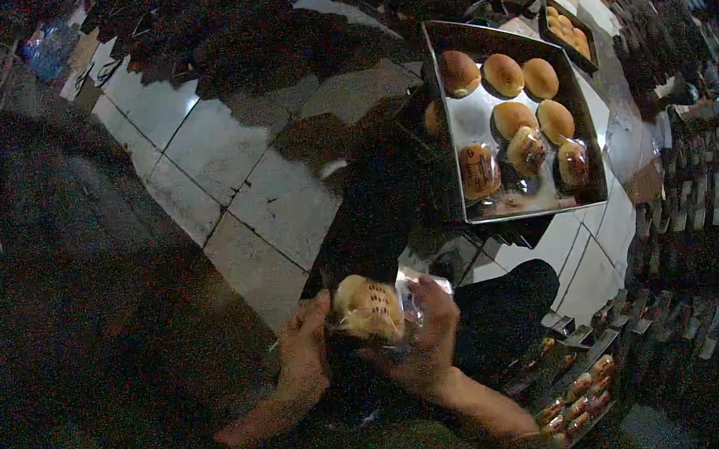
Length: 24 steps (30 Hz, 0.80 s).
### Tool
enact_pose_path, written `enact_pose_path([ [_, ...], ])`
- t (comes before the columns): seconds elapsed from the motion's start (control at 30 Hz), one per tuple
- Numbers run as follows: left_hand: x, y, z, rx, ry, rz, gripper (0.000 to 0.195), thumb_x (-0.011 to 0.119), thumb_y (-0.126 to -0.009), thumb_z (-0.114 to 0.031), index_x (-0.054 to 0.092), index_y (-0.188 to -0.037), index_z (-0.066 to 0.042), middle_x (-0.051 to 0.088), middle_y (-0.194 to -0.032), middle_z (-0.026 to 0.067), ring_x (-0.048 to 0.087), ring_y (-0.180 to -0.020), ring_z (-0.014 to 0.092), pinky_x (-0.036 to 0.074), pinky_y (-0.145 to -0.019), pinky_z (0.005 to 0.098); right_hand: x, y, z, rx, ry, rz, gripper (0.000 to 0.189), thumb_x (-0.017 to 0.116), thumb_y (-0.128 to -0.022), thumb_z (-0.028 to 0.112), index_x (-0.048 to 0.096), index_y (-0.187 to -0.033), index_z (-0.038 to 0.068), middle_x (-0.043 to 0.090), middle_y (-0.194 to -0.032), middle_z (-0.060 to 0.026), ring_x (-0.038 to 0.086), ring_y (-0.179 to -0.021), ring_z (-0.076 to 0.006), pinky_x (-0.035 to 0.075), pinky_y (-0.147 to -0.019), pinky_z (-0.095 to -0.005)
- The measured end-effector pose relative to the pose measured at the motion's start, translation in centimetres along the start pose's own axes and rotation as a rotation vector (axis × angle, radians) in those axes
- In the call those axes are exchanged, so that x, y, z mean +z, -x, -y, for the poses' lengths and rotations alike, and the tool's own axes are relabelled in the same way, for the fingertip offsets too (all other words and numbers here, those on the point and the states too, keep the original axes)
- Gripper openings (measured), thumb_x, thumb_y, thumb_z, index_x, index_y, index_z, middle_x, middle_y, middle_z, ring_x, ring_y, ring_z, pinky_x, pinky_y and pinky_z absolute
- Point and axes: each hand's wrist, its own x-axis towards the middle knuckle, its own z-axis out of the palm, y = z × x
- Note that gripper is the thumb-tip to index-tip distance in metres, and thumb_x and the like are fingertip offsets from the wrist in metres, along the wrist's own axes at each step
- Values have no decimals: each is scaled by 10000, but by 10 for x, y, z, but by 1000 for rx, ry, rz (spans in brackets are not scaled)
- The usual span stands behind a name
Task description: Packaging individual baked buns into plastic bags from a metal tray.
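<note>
Between my two hands, low in the middle of the head view, is a pale bread bun [369, 308] in a clear plastic wrapper with dark print. My left hand [307, 347] is at its left side, thumb up against the wrapper. My right hand [431, 336] grips the wrapper's right side, where clear plastic catches the light. Ahead and to the right stands a metal baking tray [536, 213]. Several bare browned buns [504, 75] lie in its far part, and a few wrapped buns [480, 171] lie in its near part.
A smaller tray of buns [569, 34] stands beyond the large tray. At the lower right, another tray holds several wrapped buns [580, 405]. Pale floor tiles [264, 202] show at the centre left. Dark stacked racks or crates [694, 186] line the right side; their kind is unclear.
</note>
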Motion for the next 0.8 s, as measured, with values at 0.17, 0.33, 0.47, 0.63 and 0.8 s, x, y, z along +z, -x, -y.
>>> enact_pose_path([
  [0.17,6,10,-35,238,334,134,253,478,-875,-192,546,-1011,10,531,-936,52,491,-848,147,379,-796,264,-3,-87,-17,328,-41,581,686,721,-672,230,328,-1197,30,472,-1100,-153,503,-989,-256,439,-804,-353],
  [0.33,-9,-11,-17,280,277,144,249,446,-879,-156,531,-1059,-6,512,-1001,53,465,-896,144,348,-819,269,-69,-201,-90,346,-331,107,492,602,-794,191,363,-1171,-16,515,-1022,-129,523,-911,-184,445,-779,-285],
  [0.47,-5,-10,-13,233,263,217,246,465,-869,-153,526,-1069,-23,514,-1001,38,468,-879,122,356,-786,260,-71,-166,-87,257,-43,-505,343,541,-836,150,426,-1120,-4,521,-1004,-116,521,-892,-176,433,-773,-296],
  [0.63,13,-11,-6,170,142,243,247,493,-859,-159,528,-1065,-29,525,-982,31,471,-872,111,362,-768,251,10,39,-128,-47,374,482,480,612,-619,-11,490,-1079,51,494,-1070,-156,481,-982,-351,417,-820,-395],
  [0.8,27,-4,7,245,143,374,231,509,-852,-153,536,-1048,-35,534,-954,23,487,-852,112,370,-771,242,27,77,-136,-302,568,601,389,568,-698,110,458,-1067,58,447,-1100,-181,440,-1037,-362,412,-814,-454],
])
